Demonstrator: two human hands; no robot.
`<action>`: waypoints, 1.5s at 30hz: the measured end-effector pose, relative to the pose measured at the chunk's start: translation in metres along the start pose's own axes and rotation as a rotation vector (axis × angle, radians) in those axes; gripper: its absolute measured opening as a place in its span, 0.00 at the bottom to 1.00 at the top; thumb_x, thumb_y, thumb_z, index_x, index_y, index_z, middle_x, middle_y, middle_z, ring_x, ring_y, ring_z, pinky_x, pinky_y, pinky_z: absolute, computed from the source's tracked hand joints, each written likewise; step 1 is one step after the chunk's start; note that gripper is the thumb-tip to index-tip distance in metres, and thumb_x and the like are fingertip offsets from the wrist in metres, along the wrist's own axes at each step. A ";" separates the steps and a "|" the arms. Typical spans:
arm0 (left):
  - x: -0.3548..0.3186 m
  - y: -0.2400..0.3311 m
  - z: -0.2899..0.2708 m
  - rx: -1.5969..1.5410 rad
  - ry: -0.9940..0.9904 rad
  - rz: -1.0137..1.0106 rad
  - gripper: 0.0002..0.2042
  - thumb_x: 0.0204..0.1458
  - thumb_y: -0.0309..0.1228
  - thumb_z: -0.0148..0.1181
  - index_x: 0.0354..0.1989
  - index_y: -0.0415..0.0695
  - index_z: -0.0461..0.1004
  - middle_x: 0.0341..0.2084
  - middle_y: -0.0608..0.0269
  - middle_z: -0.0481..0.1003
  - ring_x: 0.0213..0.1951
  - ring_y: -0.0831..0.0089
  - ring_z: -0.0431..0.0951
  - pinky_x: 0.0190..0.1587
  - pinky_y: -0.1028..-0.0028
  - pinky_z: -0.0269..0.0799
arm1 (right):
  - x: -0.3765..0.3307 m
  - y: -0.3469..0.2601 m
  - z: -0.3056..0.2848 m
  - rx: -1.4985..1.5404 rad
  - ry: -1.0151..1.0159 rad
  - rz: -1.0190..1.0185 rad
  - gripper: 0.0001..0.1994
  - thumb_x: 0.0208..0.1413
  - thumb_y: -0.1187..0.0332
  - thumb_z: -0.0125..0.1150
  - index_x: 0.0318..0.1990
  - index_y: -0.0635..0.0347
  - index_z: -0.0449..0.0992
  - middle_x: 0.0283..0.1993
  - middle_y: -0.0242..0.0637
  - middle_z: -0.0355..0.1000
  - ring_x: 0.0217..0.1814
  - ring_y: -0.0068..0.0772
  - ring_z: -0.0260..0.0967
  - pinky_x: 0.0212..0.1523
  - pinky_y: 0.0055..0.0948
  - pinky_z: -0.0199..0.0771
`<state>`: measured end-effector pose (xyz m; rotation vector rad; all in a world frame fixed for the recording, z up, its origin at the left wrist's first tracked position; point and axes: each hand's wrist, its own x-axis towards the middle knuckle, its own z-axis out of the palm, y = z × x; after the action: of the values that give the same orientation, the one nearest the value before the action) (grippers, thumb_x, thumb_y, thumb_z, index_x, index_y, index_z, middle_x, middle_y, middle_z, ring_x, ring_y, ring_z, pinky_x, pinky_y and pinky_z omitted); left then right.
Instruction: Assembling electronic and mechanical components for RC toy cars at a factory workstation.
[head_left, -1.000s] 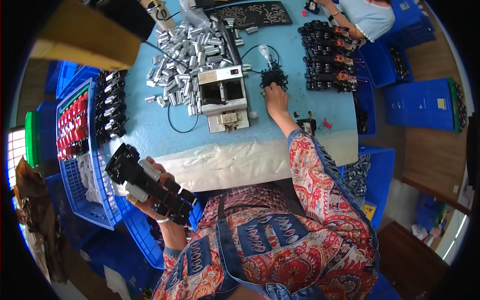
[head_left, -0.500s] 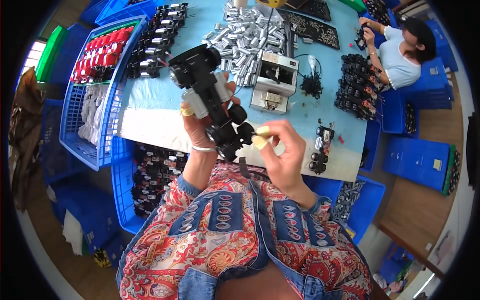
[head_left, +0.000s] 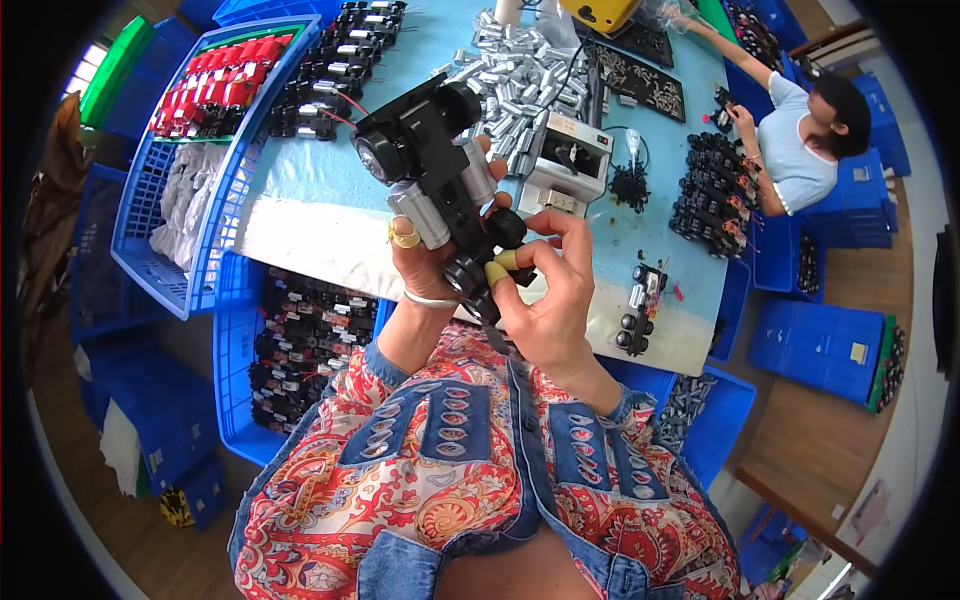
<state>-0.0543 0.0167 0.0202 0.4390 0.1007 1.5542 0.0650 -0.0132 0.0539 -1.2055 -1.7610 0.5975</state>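
A black toy truck chassis (head_left: pixel 440 165) with silver cylindrical tanks on its sides is held up in my left hand (head_left: pixel 418 275), tilted over the table's near edge. My left fingers and thumb wrap round it at the tanks. At its lower end, among small black wheels (head_left: pixel 508 230), my right hand (head_left: pixel 550 300) pinches with thumb and forefinger, both in yellow finger covers. What lies between these fingertips is hidden. A red wire (head_left: pixel 352 105) sticks out near the chassis's upper end.
Beyond the chassis lie silver tanks (head_left: pixel 530 75) in a heap and a grey-white machine (head_left: pixel 568 165). Another chassis (head_left: pixel 640 308) lies at right, near stacked black chassis (head_left: pixel 705 205). Blue crates (head_left: pixel 232 200) stand at left. A co-worker (head_left: pixel 810 150) sits at far right, one arm stretched out.
My hands and the chassis have shifted slightly right. My right fingertips have moved in closer among the wheels. The co-worker has stretched one arm across the table's far side.
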 end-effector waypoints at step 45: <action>0.102 0.267 -0.307 2.479 -0.473 -0.497 0.15 0.37 0.30 0.59 0.37 0.46 0.71 0.33 0.54 0.72 0.39 0.55 0.72 0.41 0.64 0.68 | -0.167 0.237 -0.025 0.163 0.466 1.014 0.10 0.57 0.67 0.48 0.33 0.64 0.73 0.29 0.28 0.68 0.27 0.17 0.64 0.27 0.15 0.64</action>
<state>-0.4054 0.1688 -0.1518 2.3221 1.6390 -0.0259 0.2214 -0.0701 -0.1847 -1.9039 -0.6162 0.9023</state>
